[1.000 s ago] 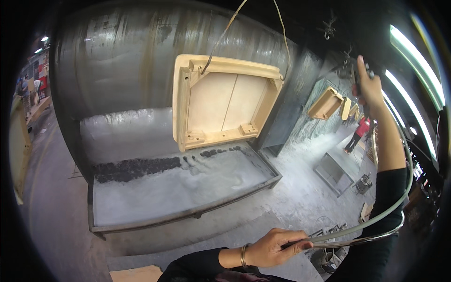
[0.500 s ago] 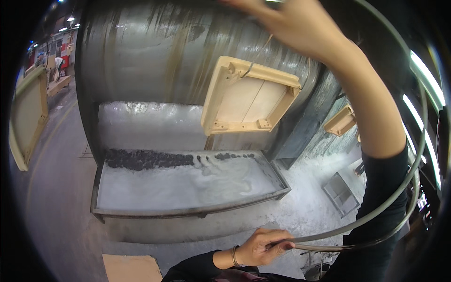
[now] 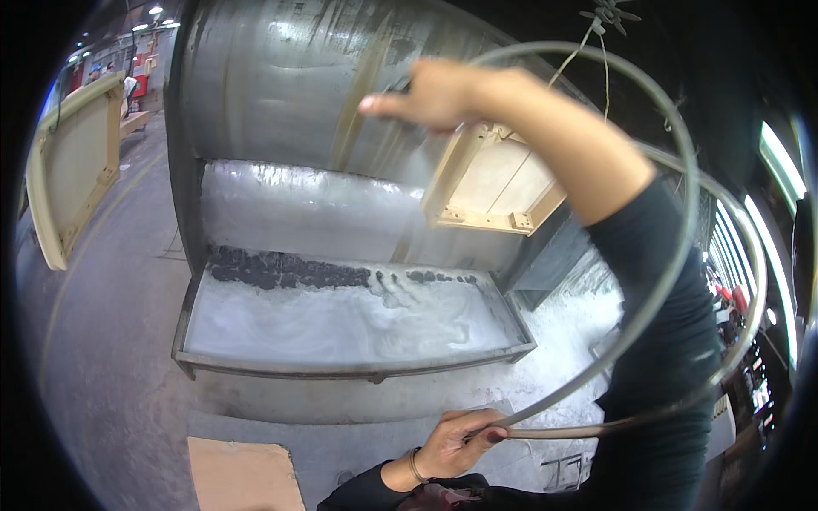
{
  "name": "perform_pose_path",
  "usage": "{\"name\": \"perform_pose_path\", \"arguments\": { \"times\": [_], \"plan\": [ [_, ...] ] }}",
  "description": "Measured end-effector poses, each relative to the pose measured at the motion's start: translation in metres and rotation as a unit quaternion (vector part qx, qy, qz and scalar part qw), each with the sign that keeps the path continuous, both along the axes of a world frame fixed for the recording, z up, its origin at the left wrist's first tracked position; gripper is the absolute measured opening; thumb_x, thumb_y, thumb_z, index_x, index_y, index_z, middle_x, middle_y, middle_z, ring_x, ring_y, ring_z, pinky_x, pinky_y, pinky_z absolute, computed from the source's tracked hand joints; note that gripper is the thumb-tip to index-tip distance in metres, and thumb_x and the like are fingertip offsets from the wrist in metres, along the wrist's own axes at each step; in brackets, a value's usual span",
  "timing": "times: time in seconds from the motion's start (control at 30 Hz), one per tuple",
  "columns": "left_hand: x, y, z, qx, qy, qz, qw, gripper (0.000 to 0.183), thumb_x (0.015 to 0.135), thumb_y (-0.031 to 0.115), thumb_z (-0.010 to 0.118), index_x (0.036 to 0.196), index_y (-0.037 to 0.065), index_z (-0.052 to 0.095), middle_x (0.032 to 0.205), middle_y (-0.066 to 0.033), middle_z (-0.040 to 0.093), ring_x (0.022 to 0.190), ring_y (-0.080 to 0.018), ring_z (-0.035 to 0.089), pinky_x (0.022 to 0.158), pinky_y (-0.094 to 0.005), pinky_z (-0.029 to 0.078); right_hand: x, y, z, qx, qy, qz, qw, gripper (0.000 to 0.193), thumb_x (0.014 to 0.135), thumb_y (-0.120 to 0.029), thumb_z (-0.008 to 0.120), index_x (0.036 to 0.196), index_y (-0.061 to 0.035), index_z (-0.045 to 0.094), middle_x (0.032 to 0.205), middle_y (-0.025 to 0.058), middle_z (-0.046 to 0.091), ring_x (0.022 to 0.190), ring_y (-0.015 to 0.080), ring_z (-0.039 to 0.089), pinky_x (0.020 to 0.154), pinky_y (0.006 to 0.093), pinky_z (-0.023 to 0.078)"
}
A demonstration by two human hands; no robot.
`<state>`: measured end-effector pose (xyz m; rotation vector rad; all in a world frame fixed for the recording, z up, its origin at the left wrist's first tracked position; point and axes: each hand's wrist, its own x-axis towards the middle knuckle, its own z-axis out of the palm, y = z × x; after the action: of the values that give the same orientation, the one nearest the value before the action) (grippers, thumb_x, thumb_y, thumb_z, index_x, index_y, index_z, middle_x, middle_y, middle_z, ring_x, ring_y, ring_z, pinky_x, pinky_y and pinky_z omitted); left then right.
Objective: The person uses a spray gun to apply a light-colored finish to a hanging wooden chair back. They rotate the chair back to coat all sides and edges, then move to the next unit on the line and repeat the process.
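Hanging panel (image 3: pixel 503 183): pale bare wood, matt and smooth, framed in the same light timber; a second wooden panel (image 3: pixel 72 166) at far left is showing a like finish. Booth wall (image 3: pixel 281 85): dull grey sheet metal, streaked and hazed. Trough (image 3: pixel 341 319): metal rim, its bed lying under a chalky white crust with a rough black band. Hose (image 3: pixel 673 281): smooth grey plastic or rubber, faintly glossy, running through the left hand (image 3: pixel 460 439). Sleeve (image 3: pixel 673 383): black matt cloth.

Curved grey metal wall (image 3: pixel 281 77), powder-coated trough (image 3: pixel 341 324) below, grey dusty floor (image 3: pixel 102 358), ceiling lights (image 3: pixel 153 10) far left.
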<state>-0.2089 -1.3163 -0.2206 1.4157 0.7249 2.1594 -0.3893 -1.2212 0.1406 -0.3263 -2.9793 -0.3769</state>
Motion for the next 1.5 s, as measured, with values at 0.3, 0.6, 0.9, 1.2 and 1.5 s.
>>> {"name": "perform_pose_path", "arguments": {
  "times": [0.3,0.6,0.9,1.2,1.5],
  "plan": [
    [-0.013,0.012,0.064,0.021,0.114,-0.112,0.987,0.021,0.103,0.019,0.067,0.104,-0.001,0.070,0.076,-0.0093,0.061,0.064,-0.0167,0.052,0.060,-0.0308,0.042,0.140,0.041,0.029,0.075,0.095,-0.002,0.993,0.053,0.098,-0.052,0.068,0.119,-0.0037,0.076,0.106,0.0202,0.076,0.092,0.0298,0.074,0.086,0.0403,0.058],
    [0.023,0.032,0.018,-0.165,0.184,-0.148,0.958,0.022,0.105,0.019,0.065,0.105,-0.002,0.071,0.085,-0.0100,0.071,0.073,-0.0153,0.062,0.070,-0.0285,0.049,0.293,0.194,-0.106,-0.530,0.411,-0.056,0.740,0.065,0.101,-0.068,0.050,0.099,-0.0057,0.068,0.075,0.0069,0.064,0.065,0.0130,0.062,0.049,0.0259,0.047],
    [0.054,0.083,0.005,-0.369,0.133,-0.164,0.905,0.030,0.108,0.027,0.061,0.104,0.000,0.073,0.085,-0.0012,0.070,0.079,-0.0049,0.057,0.074,-0.0233,0.048,0.285,0.320,-0.235,-0.797,0.457,-0.129,0.374,0.072,0.098,-0.077,0.043,0.108,-0.0076,0.059,0.071,0.0022,0.056,0.061,0.0091,0.056,0.039,0.0221,0.031],
    [0.109,0.174,0.022,-0.259,0.108,-0.128,0.951,0.028,0.107,0.024,0.062,0.101,-0.002,0.072,0.087,-0.0046,0.073,0.078,-0.0082,0.061,0.073,-0.0267,0.051,0.246,0.395,-0.105,-0.303,0.250,-0.128,0.911,0.080,0.095,-0.074,0.055,0.111,0.0030,0.071,0.086,0.0275,0.072,0.092,0.0426,0.072,0.086,0.0474,0.055],
    [0.097,0.162,0.021,-0.164,0.083,-0.106,0.977,0.021,0.104,0.017,0.066,0.103,-0.004,0.071,0.086,-0.0097,0.073,0.077,-0.0118,0.063,0.072,-0.0276,0.051,0.229,0.347,-0.089,0.088,-0.033,-0.100,0.990,0.081,0.097,-0.073,0.046,0.114,0.0028,0.070,0.103,0.0196,0.074,0.099,0.0377,0.073,0.089,0.0477,0.059]
  ]
}}
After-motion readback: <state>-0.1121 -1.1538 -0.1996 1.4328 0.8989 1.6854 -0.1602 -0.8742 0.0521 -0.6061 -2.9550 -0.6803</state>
